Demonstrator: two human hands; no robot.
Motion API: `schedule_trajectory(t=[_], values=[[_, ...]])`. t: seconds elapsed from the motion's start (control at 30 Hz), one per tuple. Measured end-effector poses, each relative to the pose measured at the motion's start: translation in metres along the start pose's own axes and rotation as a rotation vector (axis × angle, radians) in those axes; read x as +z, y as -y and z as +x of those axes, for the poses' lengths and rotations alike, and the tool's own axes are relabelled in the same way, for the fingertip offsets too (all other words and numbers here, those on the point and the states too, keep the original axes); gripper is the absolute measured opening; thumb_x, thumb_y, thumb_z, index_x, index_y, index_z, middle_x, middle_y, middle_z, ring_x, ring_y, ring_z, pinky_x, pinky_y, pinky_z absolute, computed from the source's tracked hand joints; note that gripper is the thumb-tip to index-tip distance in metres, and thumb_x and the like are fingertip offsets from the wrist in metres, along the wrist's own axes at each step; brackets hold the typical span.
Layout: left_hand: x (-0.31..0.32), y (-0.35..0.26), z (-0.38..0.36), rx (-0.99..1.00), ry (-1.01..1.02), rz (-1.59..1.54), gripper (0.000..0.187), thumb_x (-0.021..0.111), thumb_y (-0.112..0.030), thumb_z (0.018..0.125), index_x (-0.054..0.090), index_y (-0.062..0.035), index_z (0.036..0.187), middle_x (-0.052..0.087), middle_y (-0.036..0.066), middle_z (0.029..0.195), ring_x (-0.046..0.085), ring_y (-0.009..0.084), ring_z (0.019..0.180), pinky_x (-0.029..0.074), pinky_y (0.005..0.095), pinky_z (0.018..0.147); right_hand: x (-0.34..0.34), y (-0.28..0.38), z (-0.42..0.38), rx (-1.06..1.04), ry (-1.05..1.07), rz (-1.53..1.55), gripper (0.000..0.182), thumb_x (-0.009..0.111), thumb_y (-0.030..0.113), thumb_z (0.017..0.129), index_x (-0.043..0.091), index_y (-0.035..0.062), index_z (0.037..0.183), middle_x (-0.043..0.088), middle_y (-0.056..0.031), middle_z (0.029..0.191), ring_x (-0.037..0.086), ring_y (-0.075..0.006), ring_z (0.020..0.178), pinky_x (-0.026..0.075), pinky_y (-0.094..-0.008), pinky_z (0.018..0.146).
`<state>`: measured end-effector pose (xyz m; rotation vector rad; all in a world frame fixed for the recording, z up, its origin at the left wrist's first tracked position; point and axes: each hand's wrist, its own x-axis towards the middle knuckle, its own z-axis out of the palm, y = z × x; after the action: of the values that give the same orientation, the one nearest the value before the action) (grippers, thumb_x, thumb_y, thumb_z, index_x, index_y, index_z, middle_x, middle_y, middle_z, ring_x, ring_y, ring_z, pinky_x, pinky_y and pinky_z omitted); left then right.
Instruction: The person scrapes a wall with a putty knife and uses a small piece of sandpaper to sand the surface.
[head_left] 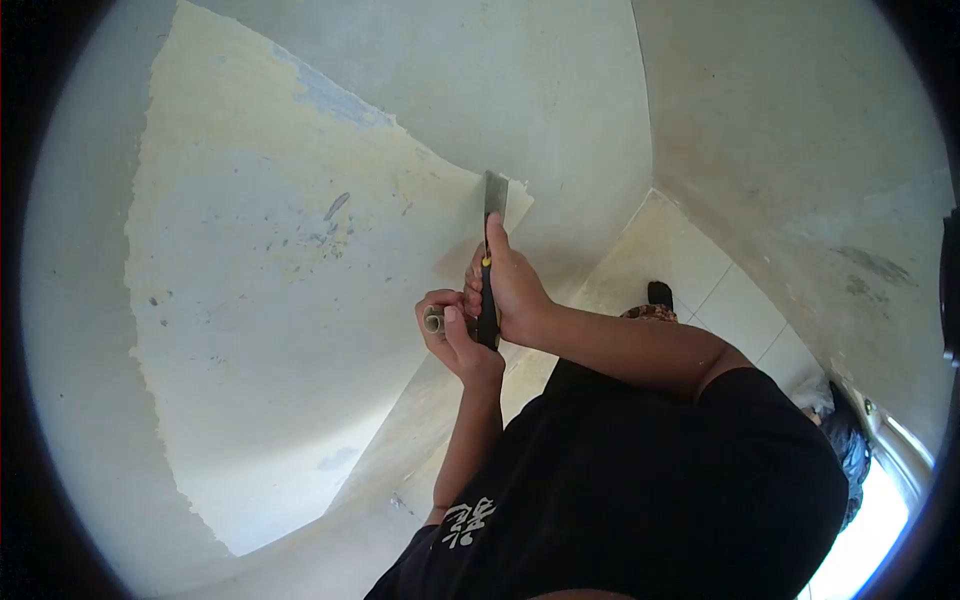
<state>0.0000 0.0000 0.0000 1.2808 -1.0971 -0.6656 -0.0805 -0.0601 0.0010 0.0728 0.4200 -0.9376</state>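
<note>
My right hand [517,292] is closed around the black handle of a scraper [488,318], its thumb up along the metal blade. The blade touches or nearly touches the wall at the ragged edge of a pale yellowish patch [300,200], close to its narrow right corner. Just left of it, my left hand [462,345] has its fingers wrapped round a hollow, tube-like thing [433,320], whose round open end faces the camera. Both hands are close together, with the lower end of the scraper handle between them.
A wall corner [650,120] runs down right of the hands, and another wall [800,130] has dark smudges. Below lie floor tiles [735,305] and a dark-covered foot [660,294]. Dark and clear plastic [846,440] shows at the lower right, near a bright opening [870,530].
</note>
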Motion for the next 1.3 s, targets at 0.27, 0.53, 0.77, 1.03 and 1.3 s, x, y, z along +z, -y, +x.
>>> schedule_trajectory(t=[0.27, 0.53, 0.77, 1.03, 1.3], values=[[0.005, 0.004, -0.005, -0.082, -0.009, 0.095, 0.03, 0.046, -0.031, 0.095, 0.047, -0.0013, 0.099, 0.043, 0.005, 0.087, 0.046, 0.0142, 0.081, 0.04, 0.0282, 0.078, -0.016, -0.001, 0.007, 0.001, -0.051, 0.011, 0.061, 0.037, 0.066, 0.095, 0.04, 0.0112, 0.067, 0.038, -0.0027, 0.055, 0.038, -0.0157, 0.046, 0.036, -0.0296, 0.044], [0.019, 0.017, -0.016, 0.07, 0.039, 0.076, 0.023, 0.044, -0.024, 0.094, 0.047, -0.002, 0.092, 0.045, 0.004, 0.083, 0.043, 0.0125, 0.077, 0.038, 0.0266, 0.072, -0.025, 0.012, 0.002, 0.027, -0.053, -0.109, 0.061, 0.036, 0.065, 0.096, 0.041, 0.0117, 0.067, 0.039, -0.0016, 0.054, 0.038, -0.0153, 0.045, 0.034, -0.0293, 0.044], [0.018, 0.016, -0.027, 0.096, -0.014, 0.122, 0.024, 0.044, -0.026, 0.093, 0.047, -0.002, 0.09, 0.046, 0.004, 0.082, 0.043, 0.0123, 0.075, 0.039, 0.0277, 0.07, -0.035, -0.003, 0.004, 0.053, -0.016, -0.144, 0.062, 0.036, 0.066, 0.095, 0.04, 0.0121, 0.064, 0.039, -0.0015, 0.053, 0.039, -0.0146, 0.044, 0.035, -0.0288, 0.044], [0.022, 0.015, -0.022, 0.138, 0.01, 0.116, 0.026, 0.046, -0.028, 0.092, 0.049, -0.0021, 0.091, 0.047, 0.004, 0.083, 0.044, 0.0116, 0.076, 0.039, 0.0272, 0.07, -0.029, 0.002, -0.002, 0.023, -0.026, -0.154, 0.064, 0.036, 0.067, 0.095, 0.039, 0.0119, 0.062, 0.036, -0.001, 0.053, 0.036, -0.0142, 0.046, 0.033, -0.0287, 0.045], [0.019, 0.013, -0.024, 0.174, 0.018, 0.115, 0.03, 0.046, -0.032, 0.093, 0.049, -0.0015, 0.091, 0.047, 0.005, 0.083, 0.046, 0.0124, 0.076, 0.04, 0.0267, 0.07, -0.024, 0.005, -0.005, 0.017, -0.04, -0.171, 0.064, 0.036, 0.064, 0.096, 0.038, 0.0117, 0.06, 0.037, -0.0023, 0.052, 0.038, -0.0145, 0.045, 0.034, -0.0301, 0.043]])
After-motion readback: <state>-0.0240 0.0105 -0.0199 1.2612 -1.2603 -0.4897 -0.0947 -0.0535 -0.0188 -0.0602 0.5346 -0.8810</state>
